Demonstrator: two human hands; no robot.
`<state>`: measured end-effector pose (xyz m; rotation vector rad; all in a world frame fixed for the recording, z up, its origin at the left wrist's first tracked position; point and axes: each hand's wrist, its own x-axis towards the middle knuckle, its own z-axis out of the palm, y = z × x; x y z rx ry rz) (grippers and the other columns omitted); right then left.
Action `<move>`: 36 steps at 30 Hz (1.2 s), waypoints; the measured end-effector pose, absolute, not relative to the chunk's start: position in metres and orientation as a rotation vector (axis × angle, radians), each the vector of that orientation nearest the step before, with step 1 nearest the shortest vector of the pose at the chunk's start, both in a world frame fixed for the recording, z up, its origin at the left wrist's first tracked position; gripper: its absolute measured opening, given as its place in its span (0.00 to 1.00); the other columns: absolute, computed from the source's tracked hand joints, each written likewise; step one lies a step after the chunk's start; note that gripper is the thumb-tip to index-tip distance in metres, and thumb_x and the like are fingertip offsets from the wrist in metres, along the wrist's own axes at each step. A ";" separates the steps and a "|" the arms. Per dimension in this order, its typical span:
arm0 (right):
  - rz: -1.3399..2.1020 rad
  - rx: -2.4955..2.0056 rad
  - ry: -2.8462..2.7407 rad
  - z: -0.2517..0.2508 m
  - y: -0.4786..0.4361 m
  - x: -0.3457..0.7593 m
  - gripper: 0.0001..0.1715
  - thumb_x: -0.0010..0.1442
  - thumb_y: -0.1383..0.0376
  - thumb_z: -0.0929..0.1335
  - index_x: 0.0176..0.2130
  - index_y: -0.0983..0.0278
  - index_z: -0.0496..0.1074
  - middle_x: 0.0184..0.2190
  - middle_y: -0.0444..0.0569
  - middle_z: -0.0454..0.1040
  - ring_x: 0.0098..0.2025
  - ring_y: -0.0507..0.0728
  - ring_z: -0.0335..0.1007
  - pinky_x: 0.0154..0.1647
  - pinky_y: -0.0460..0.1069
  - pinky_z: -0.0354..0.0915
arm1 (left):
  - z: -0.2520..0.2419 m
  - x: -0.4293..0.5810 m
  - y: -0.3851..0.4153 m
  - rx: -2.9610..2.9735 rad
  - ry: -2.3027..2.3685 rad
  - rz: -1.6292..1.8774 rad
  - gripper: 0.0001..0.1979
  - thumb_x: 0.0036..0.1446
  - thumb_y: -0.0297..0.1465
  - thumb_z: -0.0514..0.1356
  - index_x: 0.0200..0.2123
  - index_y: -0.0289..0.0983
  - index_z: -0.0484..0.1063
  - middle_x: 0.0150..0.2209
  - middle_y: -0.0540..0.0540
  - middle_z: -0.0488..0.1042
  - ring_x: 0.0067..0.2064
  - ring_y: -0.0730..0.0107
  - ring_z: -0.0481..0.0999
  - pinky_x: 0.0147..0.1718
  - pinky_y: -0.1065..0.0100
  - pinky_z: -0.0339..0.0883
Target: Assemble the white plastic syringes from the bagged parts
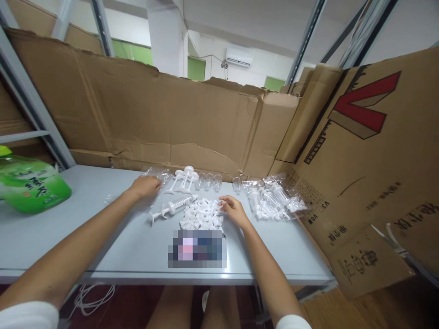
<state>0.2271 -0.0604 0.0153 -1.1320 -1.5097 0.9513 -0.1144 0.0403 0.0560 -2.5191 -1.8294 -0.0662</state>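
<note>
My left hand [145, 186] is closed at a clear plastic bag [158, 173], its fingers curled on the film at the back left of the table. My right hand [235, 211] is at the right edge of a pile of small white plastic pieces [201, 215], its thumb and fingers curved and a little apart. Between the hands lies a syringe-like plastic tool [174, 207] with a white plunger. Behind it several white plungers [187, 179] stand in a group, beside clear plastic barrels [209, 182]. One more clear barrel [237, 184] stands apart to the right.
A filled clear bag [274, 201] of syringe parts lies at the back right. A blurred-out flat object [197, 249] sits near the table's front edge. At left stands a green liquid jug [32, 185]. Cardboard walls [178, 119] and a printed carton [370, 160] close off the back and right.
</note>
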 end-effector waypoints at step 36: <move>1.451 -0.639 -1.301 0.041 -0.080 0.214 0.22 0.46 0.63 0.72 0.43 0.60 0.69 0.41 0.47 0.70 0.37 0.53 0.69 0.38 0.49 0.67 | 0.073 0.036 -0.057 -2.299 -0.697 -1.032 0.25 0.54 0.21 0.52 0.54 0.46 0.59 0.58 0.46 0.59 0.61 0.60 0.53 0.58 0.48 0.39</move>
